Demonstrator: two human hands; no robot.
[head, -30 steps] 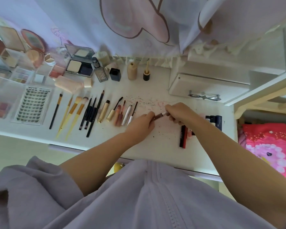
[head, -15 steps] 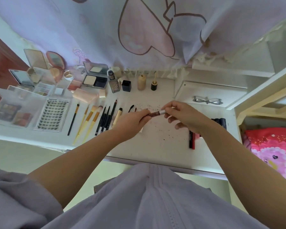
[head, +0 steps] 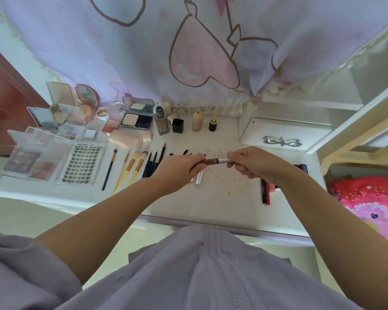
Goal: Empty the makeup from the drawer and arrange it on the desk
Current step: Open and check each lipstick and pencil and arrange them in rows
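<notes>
Both hands hold a slim lip gloss tube (head: pixel 213 161) level above the white desk (head: pixel 211 198). My left hand (head: pixel 179 170) grips its dark brownish end; my right hand (head: pixel 251 163) grips its silver cap end. Left of the hands, brushes (head: pixel 130 167) and black pencils (head: pixel 154 162) lie in a row. A lash tray (head: pixel 82 163), palettes (head: pixel 29 163), compacts (head: pixel 137 118) and small bottles (head: pixel 197 121) fill the desk's left and back. Red and black sticks (head: pixel 265 191) lie by my right wrist.
A white drawer box (head: pixel 282 133) with a silver bow handle (head: pixel 281 141) sits at the back right. A printed curtain (head: pixel 188 52) hangs behind the desk. Dark specks dot the middle of the desk. A pink bedspread (head: pixel 372 202) lies at the right.
Both hands lifted the tube up off the desk and hold it higher and more level. The camera tilted up, showing more of the curtain.
</notes>
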